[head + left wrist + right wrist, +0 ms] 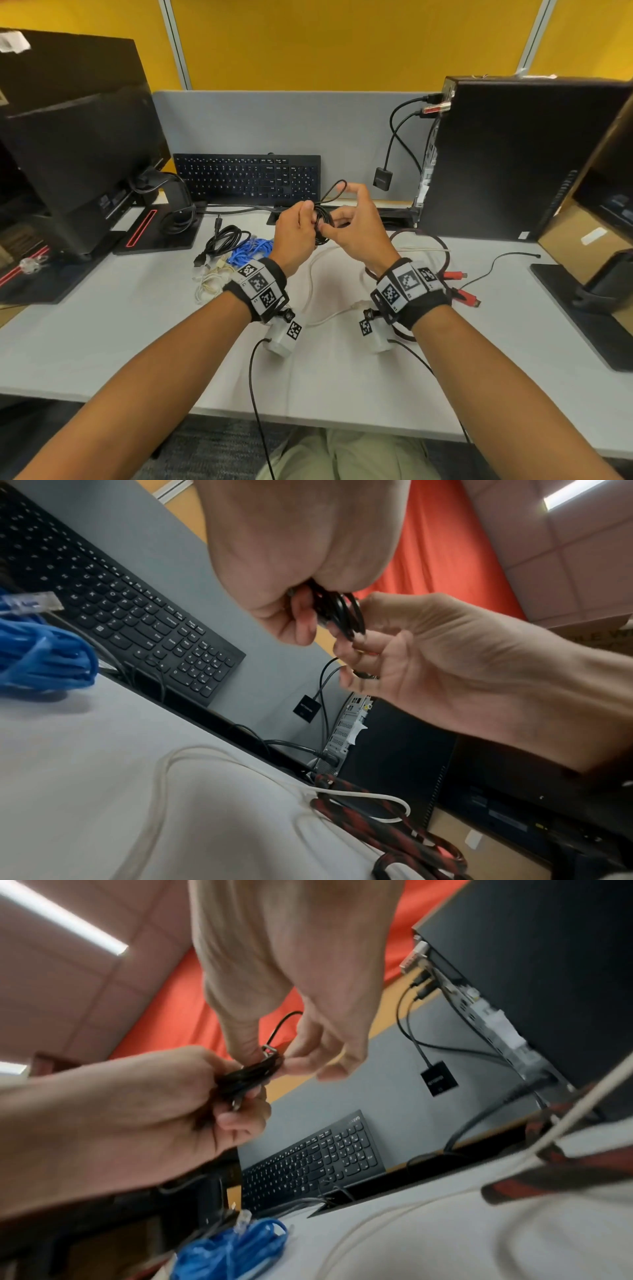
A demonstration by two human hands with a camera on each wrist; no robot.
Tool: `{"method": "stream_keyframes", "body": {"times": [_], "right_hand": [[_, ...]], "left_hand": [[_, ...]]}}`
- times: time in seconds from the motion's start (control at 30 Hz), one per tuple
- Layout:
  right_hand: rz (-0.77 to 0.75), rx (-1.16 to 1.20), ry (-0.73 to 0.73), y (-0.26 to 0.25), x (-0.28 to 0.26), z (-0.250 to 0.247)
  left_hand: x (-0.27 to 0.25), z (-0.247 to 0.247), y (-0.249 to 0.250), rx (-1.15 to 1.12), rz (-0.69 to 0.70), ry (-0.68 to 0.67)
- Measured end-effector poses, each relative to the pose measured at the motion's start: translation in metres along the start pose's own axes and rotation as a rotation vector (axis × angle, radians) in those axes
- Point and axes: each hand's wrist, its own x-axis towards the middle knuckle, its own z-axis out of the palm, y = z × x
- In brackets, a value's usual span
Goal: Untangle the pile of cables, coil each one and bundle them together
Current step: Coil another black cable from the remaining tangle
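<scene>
Between both hands (329, 226), black cable coil (323, 222) upright.

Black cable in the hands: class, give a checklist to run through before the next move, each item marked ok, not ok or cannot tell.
1. Left hand grips the black cable coil: ok.
2. Right hand pinches it: ok.
3. Loose loop tucked in: not ok, it sticks up.
4. Coil secured: cannot tell.
5. Blue cable coiled on the desk: ok.
6. White cable and red cable coiled: not ok, both sprawl.
</scene>
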Motion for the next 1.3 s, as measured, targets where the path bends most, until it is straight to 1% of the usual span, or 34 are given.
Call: {"method": "stream_keyframes", "body": {"times": [0.07,0.1,0.17,0.2,0.27,0.4,0.47,0.53,0.6,0.67,0.73,0.8,0.87,0.97,1.03,1.1,1.17,1.23,1.3], "right_hand": [[-0.150,-0.204,0.093,-0.001,-0.002,0.000],[-0.238,-0.297,0.106,-0.002,-0.004,0.000],[-0.395,-0.490,0.062,-0.004,-0.007,0.000],[-0.443,-0.568,0.018,-0.005,-0.007,0.001],[-0.481,-0.660,-0.047,-0.007,-0.004,0.000],[-0.521,-0.798,-0.102,-0.008,0.002,-0.002],[-0.562,-0.821,-0.136,-0.007,0.004,-0.002],[-0.557,-0.753,-0.158,-0.004,0.004,-0.002],[-0.541,-0.635,-0.137,-0.001,0.004,-0.001],[-0.512,-0.477,-0.034,-0.001,0.003,-0.003],[-0.465,-0.274,0.110,-0.004,0.005,-0.009],[-0.392,-0.107,0.158,-0.009,0.008,-0.014],[-0.252,0.097,0.207,-0.012,0.007,-0.014],[-0.043,0.436,0.397,-0.011,0.009,-0.016],[0.019,0.544,0.472,-0.011,0.010,-0.018],[0.022,0.611,0.490,-0.011,0.012,-0.017],[0.028,0.689,0.469,-0.012,0.011,-0.014],[0.073,0.813,0.446,-0.012,0.011,-0.011],[0.139,0.950,0.448,-0.010,0.011,-0.013]], "left_hand": [[-0.001,-0.001,0.000,0.003,0.004,0.013],[-0.002,-0.002,-0.001,0.011,0.007,0.014],[-0.003,-0.005,0.000,0.028,0.012,0.008],[-0.003,-0.006,0.000,0.034,0.011,0.000],[-0.002,-0.007,0.000,0.033,-0.003,-0.012],[-0.003,-0.009,0.000,0.030,-0.037,-0.035],[-0.004,-0.012,0.002,0.037,-0.016,-0.045],[-0.001,-0.013,0.005,0.076,0.053,-0.052],[0.000,-0.015,0.006,0.100,0.096,-0.064],[-0.001,-0.016,0.002,0.101,0.085,-0.088],[-0.002,-0.018,-0.010,0.069,0.003,-0.088],[-0.005,-0.020,-0.018,0.041,-0.042,-0.043],[-0.003,-0.021,-0.020,0.046,-0.065,0.040],[0.008,-0.022,-0.016,-0.018,-0.149,0.178],[0.014,-0.026,-0.013,-0.032,-0.175,0.221],[0.017,-0.028,-0.013,-0.055,-0.201,0.249],[0.021,-0.027,-0.013,-0.166,-0.251,0.279],[0.024,-0.026,-0.011,-0.309,-0.292,0.285],[0.025,-0.026,-0.010,-0.382,-0.300,0.270]]}}
